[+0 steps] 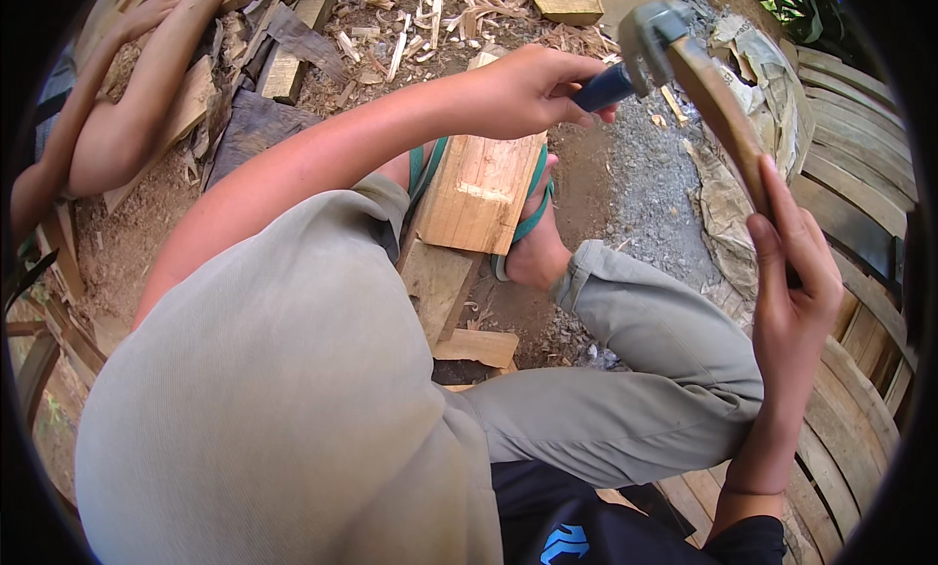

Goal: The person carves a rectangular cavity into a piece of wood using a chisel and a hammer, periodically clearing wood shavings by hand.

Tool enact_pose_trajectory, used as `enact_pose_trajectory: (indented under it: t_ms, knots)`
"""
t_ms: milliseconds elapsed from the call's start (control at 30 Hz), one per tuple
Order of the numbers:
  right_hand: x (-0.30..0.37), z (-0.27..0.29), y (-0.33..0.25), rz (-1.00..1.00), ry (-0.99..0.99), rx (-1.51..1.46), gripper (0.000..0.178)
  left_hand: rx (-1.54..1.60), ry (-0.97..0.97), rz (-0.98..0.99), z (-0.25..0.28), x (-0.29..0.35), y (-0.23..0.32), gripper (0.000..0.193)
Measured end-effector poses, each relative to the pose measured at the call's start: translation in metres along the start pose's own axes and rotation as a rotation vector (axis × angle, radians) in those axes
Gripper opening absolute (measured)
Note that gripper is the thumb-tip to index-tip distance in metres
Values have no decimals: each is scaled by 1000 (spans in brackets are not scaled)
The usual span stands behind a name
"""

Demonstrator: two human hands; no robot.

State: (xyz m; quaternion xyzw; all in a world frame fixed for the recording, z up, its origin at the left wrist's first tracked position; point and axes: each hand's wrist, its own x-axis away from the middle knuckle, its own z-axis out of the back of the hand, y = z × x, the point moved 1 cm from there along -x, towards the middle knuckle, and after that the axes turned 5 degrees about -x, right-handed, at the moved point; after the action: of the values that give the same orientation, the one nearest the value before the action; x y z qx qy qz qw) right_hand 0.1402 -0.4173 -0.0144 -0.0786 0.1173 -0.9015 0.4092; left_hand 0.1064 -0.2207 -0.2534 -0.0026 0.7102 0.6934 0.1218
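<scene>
l hand (547, 88), upper ctr of frame, has fingers curled round a blue handle (603, 88); its far end's hidden. r hand (796, 272), mid right, pinches the hammer (718, 101) by its wooden shaft, fingers nearly closed, index along it. hammer head's up by the blue handle, can't tell if touching. block (479, 213) sits ctr frame btwn the feet, pale cut on top. step looks like hammer-to-handle work, prob; next move calls for a firm l grip + steady r wrist.
</scene>
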Motion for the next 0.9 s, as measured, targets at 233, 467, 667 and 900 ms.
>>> enact_pose_trajectory:
  t_ms: [233, 467, 667, 900]
  knots:
    - [7, 3, -3, -40, -63, 22, 45, 40, -1, -16, 1, 0, -3, 25]
    - [7, 3, 4, -73, -166, 58, 45, -27, -51, 13, -3, 3, -14, 28]
    - [12, 29, 1, -40, -18, 76, 39, -60, 47, 20, 2, 8, -14, 31]
    - [13, 20, 11, -87, 39, -11, 40, 100, 102, -5, 13, 5, 2, 28]
